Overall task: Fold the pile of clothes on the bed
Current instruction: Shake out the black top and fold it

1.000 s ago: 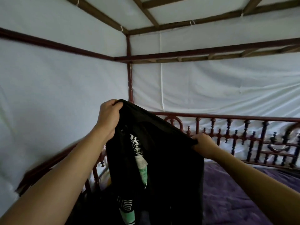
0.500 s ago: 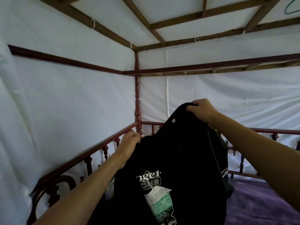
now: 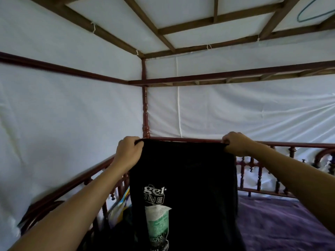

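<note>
A black T-shirt (image 3: 195, 178) with a white and green print hangs flat in front of me, its top edge stretched level. My left hand (image 3: 129, 151) grips the top left corner and my right hand (image 3: 233, 143) grips the top right corner. The shirt's lower part runs out of the bottom of the view. More dark clothing (image 3: 123, 230) lies low at the left behind the shirt, mostly hidden.
The bed has a purple cover (image 3: 282, 220) at the lower right. A dark red wooden railing (image 3: 272, 144) runs along the far side and down the left. A corner post (image 3: 145, 109) rises to the canopy frame. White cloth walls hang all round.
The shirt went from bunched and tilted to spread flat. My right hand dropped and moved right, my left hand rose, so both now hold the top edge level. The view tilted upward.
</note>
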The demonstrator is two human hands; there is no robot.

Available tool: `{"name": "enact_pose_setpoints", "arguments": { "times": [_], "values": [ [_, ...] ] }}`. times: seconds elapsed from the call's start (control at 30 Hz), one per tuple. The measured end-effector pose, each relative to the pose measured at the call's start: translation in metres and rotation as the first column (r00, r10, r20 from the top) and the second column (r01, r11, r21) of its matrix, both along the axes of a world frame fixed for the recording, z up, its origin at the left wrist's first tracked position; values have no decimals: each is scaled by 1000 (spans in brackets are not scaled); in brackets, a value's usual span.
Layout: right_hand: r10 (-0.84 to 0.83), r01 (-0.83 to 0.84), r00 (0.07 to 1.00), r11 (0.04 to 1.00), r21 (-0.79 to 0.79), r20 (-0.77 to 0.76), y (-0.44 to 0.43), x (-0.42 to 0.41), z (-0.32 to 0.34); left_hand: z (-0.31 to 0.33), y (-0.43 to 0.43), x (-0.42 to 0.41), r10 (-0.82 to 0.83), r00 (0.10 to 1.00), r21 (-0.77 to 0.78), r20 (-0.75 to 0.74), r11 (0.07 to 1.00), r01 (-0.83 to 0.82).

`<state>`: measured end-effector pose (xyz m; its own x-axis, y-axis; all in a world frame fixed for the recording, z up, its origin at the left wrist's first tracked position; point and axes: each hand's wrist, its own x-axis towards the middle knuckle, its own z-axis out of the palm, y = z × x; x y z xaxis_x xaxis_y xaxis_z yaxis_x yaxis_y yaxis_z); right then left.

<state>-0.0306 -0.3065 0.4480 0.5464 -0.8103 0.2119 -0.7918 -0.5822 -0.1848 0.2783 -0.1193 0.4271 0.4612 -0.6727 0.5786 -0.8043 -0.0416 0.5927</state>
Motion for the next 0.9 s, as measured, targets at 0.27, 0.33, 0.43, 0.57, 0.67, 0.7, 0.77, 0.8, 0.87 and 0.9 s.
{"name": "enact_pose_setpoints", "arguments": {
  "times": [0.27,0.33,0.43,0.57,0.67,0.7,0.77,0.8,0.87,0.9],
  "values": [
    [-90,-326,632,870,370,769,35,-13,-23,14,15,6,-320,917,66,-238,936,344],
    [40,-284,673,936,208,739,49,-19,-27,8,16,23,-267,959,133,-94,952,277],
    [217,-275,802,961,23,557,80,-31,-38,-4,13,45,-263,959,110,-107,955,274],
    [297,-276,922,954,-118,247,115,-45,-77,-46,-8,41,-291,943,87,-162,948,307],
    [190,-161,954,978,-135,233,129,-76,-114,-75,-20,26,-392,919,294,-34,875,384],
    [120,-86,966,984,-155,231,132,-92,-128,-83,-23,19,-455,890,375,-3,825,423],
    [-10,55,975,979,-198,221,142,-130,-162,-100,-33,-1,-580,810,503,84,727,468],
    [-79,120,976,974,-195,204,150,-148,-180,-109,-39,-15,-627,760,532,171,708,464],
    [-210,233,965,962,-144,157,169,-182,-214,-130,-56,-47,-657,678,507,329,729,460],
    [-263,280,955,953,-119,141,180,-198,-230,-140,-65,-65,-655,664,485,361,740,466]
  ]
}}
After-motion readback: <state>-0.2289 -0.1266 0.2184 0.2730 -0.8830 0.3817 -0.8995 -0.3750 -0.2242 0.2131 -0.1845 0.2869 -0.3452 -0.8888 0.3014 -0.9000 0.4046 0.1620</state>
